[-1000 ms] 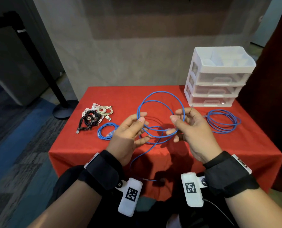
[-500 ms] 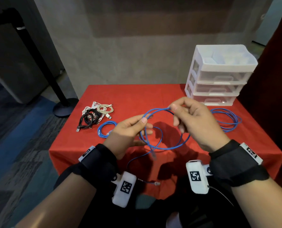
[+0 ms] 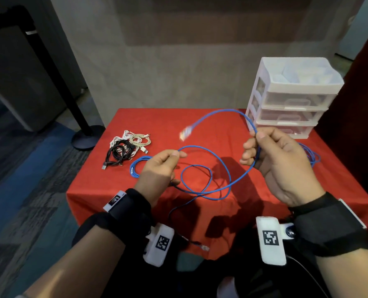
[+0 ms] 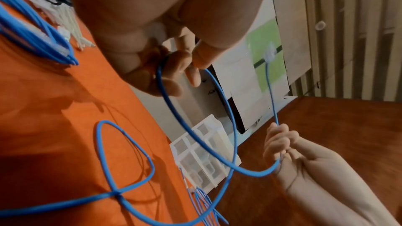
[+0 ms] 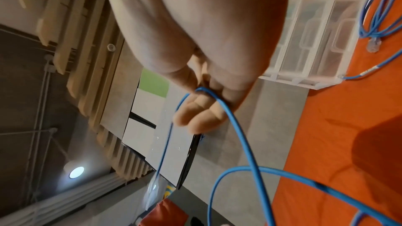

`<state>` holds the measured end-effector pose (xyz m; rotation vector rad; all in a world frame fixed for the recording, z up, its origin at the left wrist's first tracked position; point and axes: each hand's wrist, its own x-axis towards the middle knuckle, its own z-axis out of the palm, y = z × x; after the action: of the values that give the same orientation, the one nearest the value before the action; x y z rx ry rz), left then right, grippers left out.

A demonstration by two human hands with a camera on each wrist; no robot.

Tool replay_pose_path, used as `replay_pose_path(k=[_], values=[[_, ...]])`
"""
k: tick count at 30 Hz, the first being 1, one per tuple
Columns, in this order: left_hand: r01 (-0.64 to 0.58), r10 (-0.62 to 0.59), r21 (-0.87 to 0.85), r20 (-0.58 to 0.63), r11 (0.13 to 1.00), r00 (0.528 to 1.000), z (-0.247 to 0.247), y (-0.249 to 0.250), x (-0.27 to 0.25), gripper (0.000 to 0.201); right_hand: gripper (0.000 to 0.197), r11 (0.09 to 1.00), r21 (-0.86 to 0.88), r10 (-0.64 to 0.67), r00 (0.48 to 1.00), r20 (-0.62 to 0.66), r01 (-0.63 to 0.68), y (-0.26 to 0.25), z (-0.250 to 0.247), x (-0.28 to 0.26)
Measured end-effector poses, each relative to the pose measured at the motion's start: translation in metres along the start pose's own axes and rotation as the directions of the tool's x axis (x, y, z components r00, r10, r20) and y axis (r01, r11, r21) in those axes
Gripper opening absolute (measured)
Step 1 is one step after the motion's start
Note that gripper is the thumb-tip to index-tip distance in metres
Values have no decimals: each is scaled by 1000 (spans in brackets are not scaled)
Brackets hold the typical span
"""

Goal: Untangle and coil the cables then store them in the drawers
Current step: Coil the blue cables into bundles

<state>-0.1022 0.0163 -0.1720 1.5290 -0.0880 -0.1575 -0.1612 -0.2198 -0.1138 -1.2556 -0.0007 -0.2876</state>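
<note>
Both hands are raised over the red tabletop (image 3: 200,125) with one long blue cable (image 3: 239,181) strung between them. The left hand (image 3: 159,171) pinches the cable between thumb and forefinger, its other fingers curled beneath. The right hand (image 3: 280,162) holds another stretch of the same cable in its curled fingers (image 5: 200,114), thumb pressed against it. From the right hand the cable arcs up and to the left to a free end whose clear plug (image 3: 185,133) hangs in the air, blurred. Below the hands the cable sags into a wide loop and a smaller loop that cross near the tabletop's near edge, and its other end trails over that edge.

On the far right stands a white three-drawer unit (image 3: 290,100), all drawers closed. A coiled blue cable (image 3: 312,157) lies just near of it, partly behind the right hand. On the left lie a smaller blue coil (image 3: 135,166) and a bundle of black and white cables (image 3: 125,149).
</note>
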Motion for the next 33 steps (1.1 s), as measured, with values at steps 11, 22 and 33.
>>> replay_pose_path(k=[11,22,33], values=[[-259,246,187,89,948,965,6,12,-12,23,13,1000,4,-28,984,-177,29,15,0,-2],[-291,300,154,-40,944,953,8,4,-13,24,16,993,-114,8,995,-104,-20,17,2,-13],[-202,196,95,63,975,978,9,-5,-10,11,18,970,-211,118,992,-32,-122,21,-1,-12]])
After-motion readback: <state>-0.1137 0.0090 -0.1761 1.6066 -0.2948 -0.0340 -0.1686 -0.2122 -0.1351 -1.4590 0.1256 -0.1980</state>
